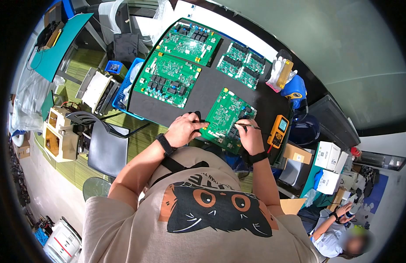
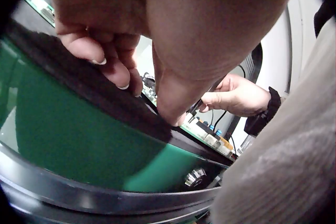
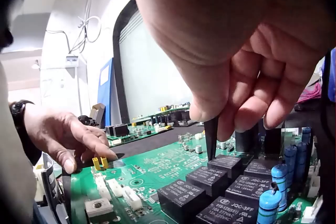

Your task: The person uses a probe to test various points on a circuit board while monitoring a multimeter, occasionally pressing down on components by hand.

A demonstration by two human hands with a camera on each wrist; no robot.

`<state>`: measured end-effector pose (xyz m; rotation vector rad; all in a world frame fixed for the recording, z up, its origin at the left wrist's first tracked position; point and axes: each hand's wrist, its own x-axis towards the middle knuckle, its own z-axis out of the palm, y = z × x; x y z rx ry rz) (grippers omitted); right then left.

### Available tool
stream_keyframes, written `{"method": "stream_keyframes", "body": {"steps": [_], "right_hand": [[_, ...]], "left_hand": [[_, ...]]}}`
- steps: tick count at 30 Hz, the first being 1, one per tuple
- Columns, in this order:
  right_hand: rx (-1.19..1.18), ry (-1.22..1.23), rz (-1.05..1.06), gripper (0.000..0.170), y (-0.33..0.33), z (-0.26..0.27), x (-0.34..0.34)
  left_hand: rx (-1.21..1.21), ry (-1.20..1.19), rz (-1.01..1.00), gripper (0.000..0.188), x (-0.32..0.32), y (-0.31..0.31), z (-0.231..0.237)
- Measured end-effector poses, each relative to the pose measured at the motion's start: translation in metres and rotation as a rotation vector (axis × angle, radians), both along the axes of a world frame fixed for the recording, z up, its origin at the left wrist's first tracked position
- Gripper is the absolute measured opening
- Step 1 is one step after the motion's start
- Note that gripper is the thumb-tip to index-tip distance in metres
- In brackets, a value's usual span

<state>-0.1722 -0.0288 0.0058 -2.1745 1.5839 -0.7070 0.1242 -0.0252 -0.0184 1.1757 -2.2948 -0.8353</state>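
A green circuit board (image 1: 221, 115) lies at the table's near edge. My left hand (image 1: 184, 129) touches its left corner with extended fingers, close to a yellow part (image 3: 100, 163) in the right wrist view. My right hand (image 1: 251, 136) pinches a slim black pointed tool (image 3: 211, 137). The tool is held nearly upright, its tip down beside black relays (image 3: 226, 164) on the board; whether it touches them I cannot tell. Blue cylindrical parts (image 3: 270, 205) stand beside the relays. In the left wrist view, the left hand (image 2: 184, 29) covers much of the board.
Two larger boards (image 1: 168, 79) (image 1: 189, 43) lie at the table's left, and a panel of smaller boards (image 1: 242, 65) at the back. A yellow meter (image 1: 278, 130), a blue device (image 1: 295, 90) and gloves (image 1: 277, 70) are at the right. Another person (image 1: 327, 232) is at lower right.
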Motion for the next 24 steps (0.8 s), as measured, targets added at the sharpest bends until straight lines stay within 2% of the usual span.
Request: {"method": "stream_keyframes", "body": {"steps": [10,15,24], "right_hand": [[0.054,-0.016,-0.006,0.008,-0.0008,0.0046,0.0000],[-0.052,-0.022,0.007,0.008,0.0029,0.0010,0.0031],[-0.068,-0.020,0.003,0.005,0.0025,0.0002,0.0060]], "left_hand": [[0.004,0.011,0.001,0.049,-0.0004,-0.0004,-0.0009],[0.004,0.016,0.003,0.049,-0.0003,-0.0002,0.0004],[0.019,-0.009,0.009,0.049,-0.0005,-0.0004,0.0006]]}}
